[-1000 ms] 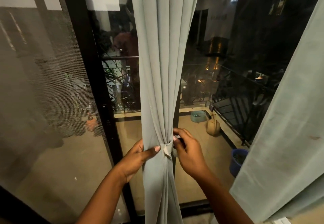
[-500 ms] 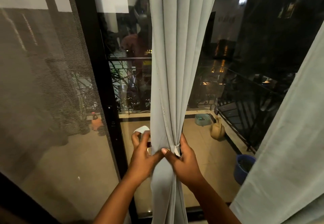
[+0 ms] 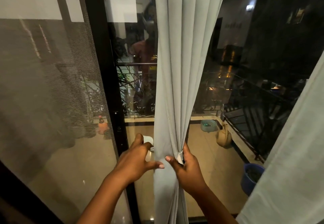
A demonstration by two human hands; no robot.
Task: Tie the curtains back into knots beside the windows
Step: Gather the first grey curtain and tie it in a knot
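Observation:
A pale grey-green curtain [image 3: 182, 69] hangs gathered in front of the dark glass door. A small white tie [image 3: 179, 157] pinches its folds together at waist height. My right hand [image 3: 188, 168] grips the bunched cloth at the tie, thumb across the front. My left hand [image 3: 135, 160] is at the curtain's left edge, its thumb pressed on the cloth and its fingers curled around a white strip [image 3: 148, 140] behind the curtain. A second curtain [image 3: 296, 150] of the same cloth hangs loose at the right edge.
A black door frame [image 3: 105, 76] stands left of the curtain, with a mesh screen panel [image 3: 45, 90] beyond it. Through the glass lie a tiled balcony, a black railing [image 3: 249, 115], a blue bucket [image 3: 251, 177], a tan sack [image 3: 224, 137] and a small basin [image 3: 208, 125].
The view has shifted so the curtain sits further right. My left hand went from the front of the gathered cloth to its left edge, taking the white strip. My right hand closed onto the tie.

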